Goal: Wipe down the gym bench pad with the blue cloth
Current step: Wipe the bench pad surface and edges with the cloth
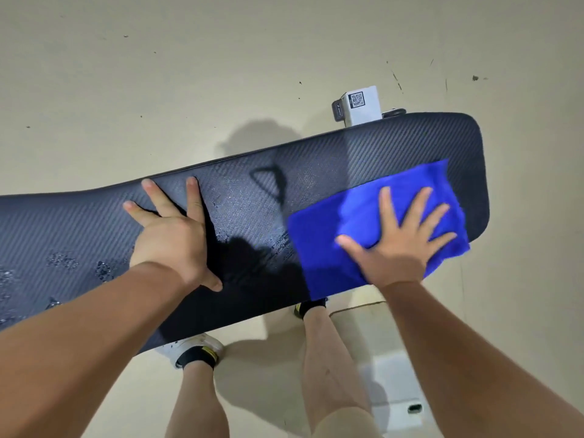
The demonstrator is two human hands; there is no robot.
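A long dark bench pad (pixel 316 159) with a woven texture runs across the view from lower left to upper right. The blue cloth (pixel 319 248) lies flat on its right end, partly draped over the near edge. My right hand (pixel 395 238) presses flat on the cloth with fingers spread. My left hand (pixel 172 232) rests flat on the bare pad to the left, fingers spread, holding nothing. Wet droplets and streaks show on the pad's middle and left part.
The beige floor (pixel 189 74) surrounds the bench. A white frame part with a QR label (pixel 360 104) sticks out behind the pad's far right. My legs and a white shoe (pixel 196 346) stand under the near edge. A white base piece (pixel 395 390) lies at lower right.
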